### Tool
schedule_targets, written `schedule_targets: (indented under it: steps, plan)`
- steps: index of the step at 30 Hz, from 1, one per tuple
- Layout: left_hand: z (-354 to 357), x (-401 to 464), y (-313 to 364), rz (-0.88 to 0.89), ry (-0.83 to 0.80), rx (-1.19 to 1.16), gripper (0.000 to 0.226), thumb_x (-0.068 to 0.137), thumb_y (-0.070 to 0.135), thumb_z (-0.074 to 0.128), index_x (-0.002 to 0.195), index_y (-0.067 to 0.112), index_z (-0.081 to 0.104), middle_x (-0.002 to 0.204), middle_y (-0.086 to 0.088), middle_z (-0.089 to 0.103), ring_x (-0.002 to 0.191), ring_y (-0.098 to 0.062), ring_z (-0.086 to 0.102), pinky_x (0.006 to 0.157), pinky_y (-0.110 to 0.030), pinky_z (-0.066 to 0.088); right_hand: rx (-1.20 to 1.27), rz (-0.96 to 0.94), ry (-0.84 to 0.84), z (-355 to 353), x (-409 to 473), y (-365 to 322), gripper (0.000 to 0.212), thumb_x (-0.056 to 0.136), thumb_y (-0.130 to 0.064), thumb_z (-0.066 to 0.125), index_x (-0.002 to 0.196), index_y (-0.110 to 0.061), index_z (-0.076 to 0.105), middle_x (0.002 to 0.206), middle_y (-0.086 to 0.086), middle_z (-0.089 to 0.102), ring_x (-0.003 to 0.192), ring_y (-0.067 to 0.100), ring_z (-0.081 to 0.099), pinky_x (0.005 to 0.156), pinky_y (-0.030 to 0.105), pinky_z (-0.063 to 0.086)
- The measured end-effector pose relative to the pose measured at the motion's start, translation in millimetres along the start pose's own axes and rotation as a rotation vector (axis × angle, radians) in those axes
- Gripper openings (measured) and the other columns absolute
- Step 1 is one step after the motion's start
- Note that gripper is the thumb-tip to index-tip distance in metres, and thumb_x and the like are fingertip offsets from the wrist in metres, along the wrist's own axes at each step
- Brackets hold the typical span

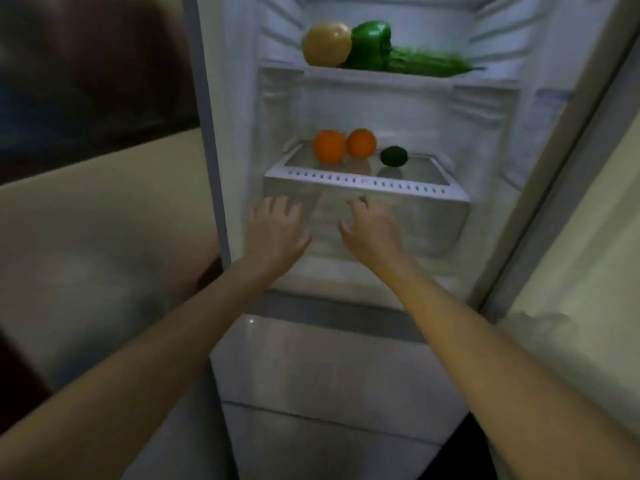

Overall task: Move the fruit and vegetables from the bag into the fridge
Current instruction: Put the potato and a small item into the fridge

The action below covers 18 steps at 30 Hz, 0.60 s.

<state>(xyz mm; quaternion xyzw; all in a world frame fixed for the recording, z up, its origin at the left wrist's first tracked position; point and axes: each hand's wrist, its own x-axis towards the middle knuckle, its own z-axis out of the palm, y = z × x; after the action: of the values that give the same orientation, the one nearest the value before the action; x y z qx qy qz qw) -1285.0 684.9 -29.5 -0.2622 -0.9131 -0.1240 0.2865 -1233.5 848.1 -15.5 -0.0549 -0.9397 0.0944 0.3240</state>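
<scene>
Two bare forearms reach up from the bottom corners toward the open fridge [242, 98]. The left hand [273, 230] and the right hand [370, 230] are both stretched out with loosely spread fingers, holding nothing, just in front of the clear drawer [433, 223] under the lower shelf [367, 183] (whether the fingertips touch its front is hard to tell through the blur).

On that lower shelf sit two oranges, one [329, 146] to the left and one [361, 143] just beside it, close enough that they look to be touching, with a dark green avocado [393, 156] a little apart to their right.

Farther back and higher, the upper shelf [381, 77] carries a yellow pepper [326, 44], a green pepper [371, 45] pressed against it, and a long green cucumber [429, 62] lying to the right.

No brand, label or writing can be read anywhere. The bag is out of view.
</scene>
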Motion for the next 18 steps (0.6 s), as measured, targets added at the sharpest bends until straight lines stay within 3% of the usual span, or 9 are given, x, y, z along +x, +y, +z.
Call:
schedule_targets:
  steps: [6,11,16,18]
  plan:
    - [9.9,-45.3,-22.8,0.021,-0.107,0.035,0.047,0.087,0.041,0.056,0.120,0.008,0.055,0.123,-0.016,0.055,0.110,-0.035,0.050,0.088,-0.045,0.040,0.042,0.079,-0.079,32.0,-54.2,-23.4,0.036,0.086,-0.022,0.056,0.114,0.000,0.059,0.112,0.022,0.058,0.107,0.039,0.050,0.093,0.044,0.040]
    - [27.5,-87.0,-38.9,0.121,-0.054,-0.022,0.040,0.074,0.028,0.071,0.106,0.006,0.063,0.107,-0.018,0.064,0.092,-0.037,0.061,0.075,-0.044,0.048,0.075,0.206,-0.019,52.5,-107.2,-36.9,0.038,0.084,-0.023,0.051,0.110,0.003,0.063,0.110,0.028,0.060,0.107,0.043,0.055,0.094,0.049,0.044]
    - [53.4,-164.3,-59.6,0.152,-0.207,-0.192,0.045,0.085,0.035,0.048,0.118,0.005,0.056,0.117,-0.020,0.058,0.105,-0.039,0.054,0.089,-0.046,0.043,0.010,0.387,-0.127,63.5,-192.0,-58.6,0.039,0.084,-0.022,0.053,0.112,0.003,0.061,0.109,0.026,0.059,0.105,0.043,0.054,0.093,0.046,0.045]
    - [58.3,-192.4,-67.9,0.161,-0.315,-0.212,0.048,0.090,0.036,0.048,0.128,0.007,0.050,0.128,-0.020,0.052,0.116,-0.040,0.048,0.096,-0.049,0.038,-0.039,0.448,-0.175,69.8,-223.6,-72.1,0.039,0.086,-0.020,0.056,0.116,0.004,0.060,0.116,0.029,0.057,0.112,0.044,0.052,0.099,0.047,0.041]
